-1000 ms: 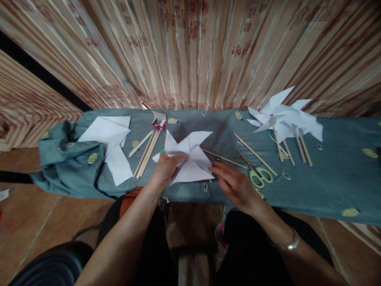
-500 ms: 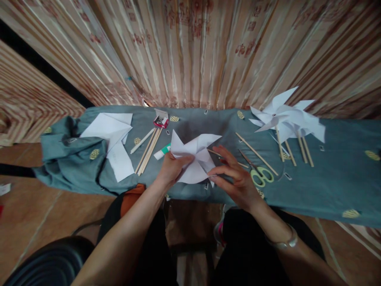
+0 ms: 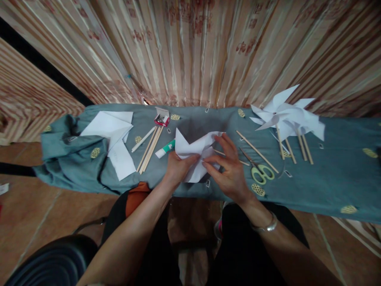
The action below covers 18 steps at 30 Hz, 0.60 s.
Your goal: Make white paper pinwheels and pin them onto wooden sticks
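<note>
A white paper pinwheel (image 3: 190, 147) is held above the front edge of the cloth-covered table, its corners folded inward. My left hand (image 3: 178, 166) grips it from the left, thumb pressed near the middle and the other fingers hidden underneath. With thumb and index finger, my right hand (image 3: 226, 169) pinches the paper close to the centre; its other fingers lie along the upper right blade. Whatever lies between the fingertips is too small to make out. Partly behind the pinwheel, a green and white tube (image 3: 165, 148) rests on the cloth.
Wooden sticks (image 3: 151, 151), a white pen-like stick (image 3: 143, 140) and a small red box of metal pins (image 3: 162, 118) lie left. Folded paper sheets (image 3: 108, 127) are farther left. Green-handled scissors (image 3: 258, 171) and a loose stick (image 3: 256, 150) lie right, before finished pinwheels (image 3: 285, 115).
My right hand has moved inward from the lower right blade to the pinwheel's centre, bringing paper with it. The pinwheel and my left hand have shifted slightly right.
</note>
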Motion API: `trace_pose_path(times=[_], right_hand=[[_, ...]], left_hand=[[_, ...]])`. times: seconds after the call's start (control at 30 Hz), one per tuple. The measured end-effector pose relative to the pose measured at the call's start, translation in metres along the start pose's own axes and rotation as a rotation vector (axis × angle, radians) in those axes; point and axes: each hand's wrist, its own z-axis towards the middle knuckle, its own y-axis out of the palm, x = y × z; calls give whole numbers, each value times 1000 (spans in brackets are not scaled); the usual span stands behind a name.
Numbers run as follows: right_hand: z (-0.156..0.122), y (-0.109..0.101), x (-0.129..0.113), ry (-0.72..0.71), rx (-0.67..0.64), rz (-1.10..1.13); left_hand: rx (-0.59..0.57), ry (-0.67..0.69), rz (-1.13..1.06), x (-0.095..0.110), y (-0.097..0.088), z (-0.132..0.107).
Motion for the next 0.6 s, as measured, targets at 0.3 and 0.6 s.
trace_pose_path(times=[0.3, 0.6], right_hand=[[1, 7, 4, 30, 13, -9], [2, 9, 5, 6, 24, -96]], left_hand=[[39, -40, 39, 5, -1, -2], [-2, -16, 4, 1, 0, -2]])
